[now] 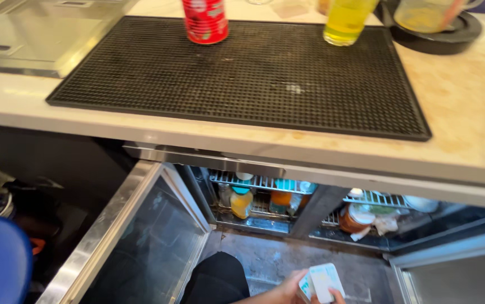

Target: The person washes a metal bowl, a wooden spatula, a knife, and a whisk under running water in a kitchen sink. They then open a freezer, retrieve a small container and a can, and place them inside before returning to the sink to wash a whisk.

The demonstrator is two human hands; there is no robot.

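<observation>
Single head view, looking steeply down over counter [468, 107] edge into open under-counter fridge [265, 202], close.

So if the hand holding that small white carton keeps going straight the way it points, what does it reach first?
Probably the open under-counter fridge: the hand with the white carton points up toward its lower shelf and the jars there. Depth is unclear; bare floor lies between.

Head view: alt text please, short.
A hand at the bottom edge holds a small white carton in front of an open under-counter fridge stocked with bottles and jars. Above, a black rubber bar mat on the beige counter carries a red can and a glass of yellow drink.
</observation>
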